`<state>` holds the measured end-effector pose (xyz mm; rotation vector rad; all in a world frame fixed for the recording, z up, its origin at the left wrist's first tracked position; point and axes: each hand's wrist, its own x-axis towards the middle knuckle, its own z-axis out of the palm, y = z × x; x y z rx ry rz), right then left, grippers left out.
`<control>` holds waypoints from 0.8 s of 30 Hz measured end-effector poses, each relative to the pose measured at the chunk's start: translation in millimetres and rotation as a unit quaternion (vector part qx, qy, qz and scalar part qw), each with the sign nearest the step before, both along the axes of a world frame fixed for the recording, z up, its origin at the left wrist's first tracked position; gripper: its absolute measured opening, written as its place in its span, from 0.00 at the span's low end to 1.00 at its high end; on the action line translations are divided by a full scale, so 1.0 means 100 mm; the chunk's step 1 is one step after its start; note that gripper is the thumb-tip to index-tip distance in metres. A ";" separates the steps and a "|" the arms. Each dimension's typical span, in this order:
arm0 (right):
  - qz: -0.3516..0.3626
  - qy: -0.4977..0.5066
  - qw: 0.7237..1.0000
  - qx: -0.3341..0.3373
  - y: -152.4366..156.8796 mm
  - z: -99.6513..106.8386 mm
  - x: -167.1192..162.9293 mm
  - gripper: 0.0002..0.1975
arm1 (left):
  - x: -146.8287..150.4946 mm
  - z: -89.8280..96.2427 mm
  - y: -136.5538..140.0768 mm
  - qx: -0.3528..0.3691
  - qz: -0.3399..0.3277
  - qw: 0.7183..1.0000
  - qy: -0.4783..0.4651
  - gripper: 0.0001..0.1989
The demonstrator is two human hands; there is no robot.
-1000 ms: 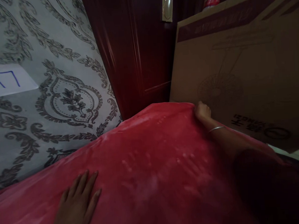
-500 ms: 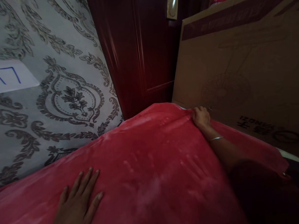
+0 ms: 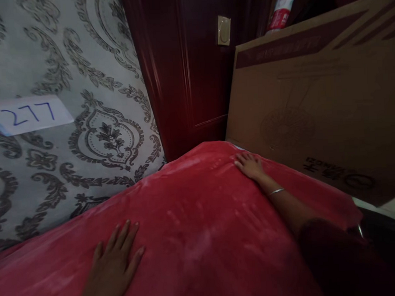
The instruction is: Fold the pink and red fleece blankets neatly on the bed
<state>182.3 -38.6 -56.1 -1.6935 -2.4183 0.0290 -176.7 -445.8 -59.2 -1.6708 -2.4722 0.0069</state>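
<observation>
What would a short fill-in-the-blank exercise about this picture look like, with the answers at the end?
1. The left hand and the right hand both rest palm ____ on the soft red fabric cover.
2. A thin silver-coloured bangle circles the wrist of the ____ hand.
3. The white paper slip on the grey patterned wall bears the handwritten number ____.
4. In the picture, the glossy dark-red panel is to the ____ of the large brown cardboard box.

Missing words: down; right; 277; left.

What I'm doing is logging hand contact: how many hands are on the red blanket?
2: the left hand lies on the near left part of the red blanket; the right hand rests towards its far edge, near the cardboard box. No others show.
</observation>
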 end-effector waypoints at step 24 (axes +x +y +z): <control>-0.260 0.152 0.953 -0.022 -1.12 -0.15 1.73 0.27 | 0.07 0.25 0.13 0.055 -0.070 0.996 -0.002 0.32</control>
